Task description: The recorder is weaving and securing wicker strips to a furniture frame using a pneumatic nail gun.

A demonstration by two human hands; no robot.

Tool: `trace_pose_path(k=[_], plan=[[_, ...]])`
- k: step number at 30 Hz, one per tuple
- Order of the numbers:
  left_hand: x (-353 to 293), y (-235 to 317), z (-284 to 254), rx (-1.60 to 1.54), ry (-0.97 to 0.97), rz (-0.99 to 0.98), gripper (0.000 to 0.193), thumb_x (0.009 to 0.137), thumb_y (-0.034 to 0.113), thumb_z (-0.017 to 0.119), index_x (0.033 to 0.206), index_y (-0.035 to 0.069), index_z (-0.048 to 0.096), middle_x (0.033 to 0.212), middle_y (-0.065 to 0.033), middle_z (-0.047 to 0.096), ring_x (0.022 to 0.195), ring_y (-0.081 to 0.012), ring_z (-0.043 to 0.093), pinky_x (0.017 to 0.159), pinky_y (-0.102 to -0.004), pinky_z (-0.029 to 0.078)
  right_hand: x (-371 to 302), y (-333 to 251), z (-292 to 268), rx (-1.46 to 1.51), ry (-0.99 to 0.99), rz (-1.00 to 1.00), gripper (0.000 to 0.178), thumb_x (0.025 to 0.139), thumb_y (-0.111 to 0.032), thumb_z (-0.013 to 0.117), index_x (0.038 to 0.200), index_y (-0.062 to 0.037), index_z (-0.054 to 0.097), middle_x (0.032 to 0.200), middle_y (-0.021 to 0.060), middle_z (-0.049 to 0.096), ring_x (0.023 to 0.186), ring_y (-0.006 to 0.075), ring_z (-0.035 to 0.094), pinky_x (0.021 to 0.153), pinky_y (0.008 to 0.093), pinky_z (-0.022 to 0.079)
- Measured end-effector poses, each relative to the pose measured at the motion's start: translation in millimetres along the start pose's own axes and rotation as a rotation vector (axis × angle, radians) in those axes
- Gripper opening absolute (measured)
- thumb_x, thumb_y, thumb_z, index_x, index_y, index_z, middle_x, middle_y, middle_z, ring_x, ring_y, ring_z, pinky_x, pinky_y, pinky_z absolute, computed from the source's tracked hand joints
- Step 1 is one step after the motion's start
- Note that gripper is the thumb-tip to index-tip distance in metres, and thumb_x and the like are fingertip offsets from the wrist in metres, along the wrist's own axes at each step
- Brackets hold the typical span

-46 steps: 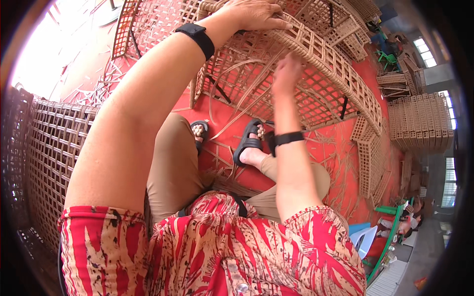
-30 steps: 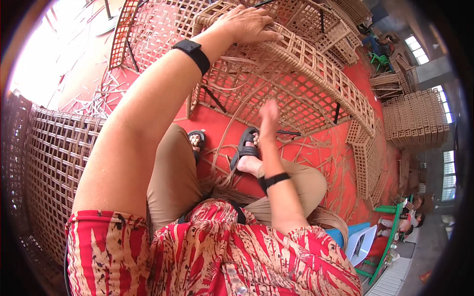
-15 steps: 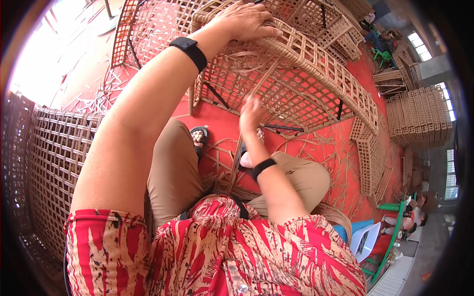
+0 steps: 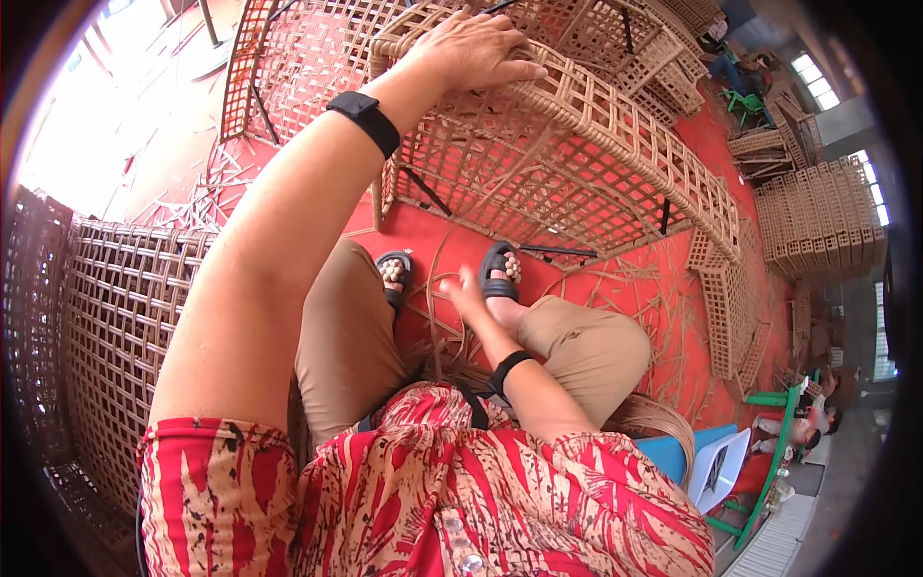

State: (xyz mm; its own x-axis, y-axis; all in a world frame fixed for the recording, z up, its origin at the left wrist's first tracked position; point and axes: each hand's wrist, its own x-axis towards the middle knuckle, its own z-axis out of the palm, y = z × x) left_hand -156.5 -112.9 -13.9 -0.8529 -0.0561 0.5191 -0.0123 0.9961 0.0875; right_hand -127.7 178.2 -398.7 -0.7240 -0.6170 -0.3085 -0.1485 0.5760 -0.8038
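Woven rattan lattice frame (image 4: 577, 144), standing on the red floor (image 4: 615, 288) before the knees; likely light, stiff, edge-brittle; grasp by thick rim, where left hand (image 4: 476, 53) lies flat-curled; right hand (image 4: 464, 291) half-open among loose rattan strips (image 4: 437, 317), its grip indiscernible.

Two hands show: the left hand (image 4: 476, 50) lies on the top rim of one large curved woven rattan frame (image 4: 615, 144), and the right hand (image 4: 463, 288) hangs low above the red floor (image 4: 423, 231). Each wrist carries one black band, two in all. Two black sandals are on the floor, a left sandal (image 4: 392, 272) and a right sandal (image 4: 500, 269). One lattice panel (image 4: 115, 317) stands at the floor's left edge. One stack of woven panels (image 4: 817, 231) rises at the right edge. Loose rattan strips (image 4: 654, 298) lie scattered, too many to count.
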Motion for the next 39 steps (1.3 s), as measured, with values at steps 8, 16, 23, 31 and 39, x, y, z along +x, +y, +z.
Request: trace_pose_path(k=[8, 16, 23, 31, 39], plan=[[-8, -4, -2, 0.065, 0.043, 0.077, 0.066, 0.092, 0.068, 0.042, 0.126, 0.015, 0.063, 0.120, -0.0111, 0.061, 0.111, -0.0302, 0.059, 0.097, -0.0432, 0.044, 30, -261, -154, 0.288, 0.401, -0.416, 0.062, 0.088, -0.020, 0.070, 0.141, -0.0001, 0.044, 0.146, 0.0151, 0.046, 0.127, 0.0271, 0.051, 0.104, 0.0374, 0.043], [-13, -5, -3, -0.052, 0.040, -0.010, 0.061, 0.092, 0.061, 0.049, 0.123, 0.011, 0.064, 0.118, -0.0162, 0.061, 0.112, -0.0341, 0.058, 0.096, -0.0459, 0.044, 73, -308, -164, 0.933, 0.369, -0.506, 0.021, 0.100, -0.021, 0.054, 0.117, -0.0090, 0.058, 0.087, 0.0027, 0.066, 0.070, 0.0118, 0.060, 0.057, 0.0248, 0.048], [-11, 6, -28, -0.062, -0.030, -0.085, 0.061, 0.091, 0.059, 0.049, 0.122, 0.009, 0.064, 0.118, -0.0188, 0.062, 0.114, -0.0352, 0.059, 0.098, -0.0474, 0.044, 59, -324, -150, 0.964, 0.411, -0.489, 0.016, 0.097, -0.016, 0.052, 0.082, -0.0102, 0.052, 0.061, -0.0015, 0.045, 0.046, 0.0069, 0.033, 0.041, 0.0245, 0.021], [-43, 5, -42, -0.146, -0.002, -0.021, 0.059, 0.089, 0.060, 0.052, 0.120, 0.011, 0.067, 0.114, -0.0182, 0.063, 0.110, -0.0347, 0.059, 0.094, -0.0465, 0.045, 40, -289, -101, 0.758, 0.412, -0.528, 0.019, 0.100, -0.019, 0.053, 0.097, -0.0007, 0.059, 0.058, -0.0015, 0.043, 0.045, 0.0068, 0.035, 0.039, 0.0238, 0.026], [-43, 10, -39, -0.150, 0.015, -0.002, 0.056, 0.088, 0.057, 0.055, 0.121, 0.014, 0.068, 0.114, -0.0169, 0.062, 0.110, -0.0348, 0.059, 0.093, -0.0452, 0.045, 55, -279, -94, 0.913, 0.405, -0.530, 0.021, 0.099, -0.021, 0.051, 0.081, -0.0098, 0.047, 0.057, -0.0003, 0.046, 0.042, 0.0101, 0.040, 0.037, 0.0259, 0.032]])
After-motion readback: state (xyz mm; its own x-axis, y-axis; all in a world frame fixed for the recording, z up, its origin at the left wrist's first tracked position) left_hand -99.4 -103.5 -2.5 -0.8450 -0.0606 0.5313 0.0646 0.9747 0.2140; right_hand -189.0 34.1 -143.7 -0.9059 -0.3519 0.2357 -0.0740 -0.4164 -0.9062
